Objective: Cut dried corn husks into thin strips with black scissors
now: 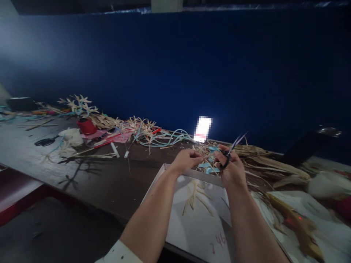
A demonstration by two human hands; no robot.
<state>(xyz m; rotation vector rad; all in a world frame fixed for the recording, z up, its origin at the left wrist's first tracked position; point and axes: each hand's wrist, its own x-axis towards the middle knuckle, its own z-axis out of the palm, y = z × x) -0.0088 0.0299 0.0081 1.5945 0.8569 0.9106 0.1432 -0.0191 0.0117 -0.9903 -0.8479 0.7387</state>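
My left hand (186, 160) pinches a thin pale dried strip (207, 157) that stretches toward my right hand (233, 170). That right hand is closed around dark-handled scissors (238, 141), whose blades point up and away; its fingertips are near or on the same strip, but I cannot tell which. Just beyond both hands lie blue strips (205, 166) on a heap of small pale clippings (202, 149). Under my forearms is a shallow white box (175, 228) with handwritten red marks. Inside it lies a small branching bunch of pale strips (195, 197).
A glowing screen (203, 129), blurred out, leans at the back. Pale-blue cords (178, 136), a red thread cone (87, 126) and other black scissors (45, 141) lie leftward. To the right are long dried leaves (276, 166) and a yellow tool (296, 224). A dark blue wall (175, 73) stands behind.
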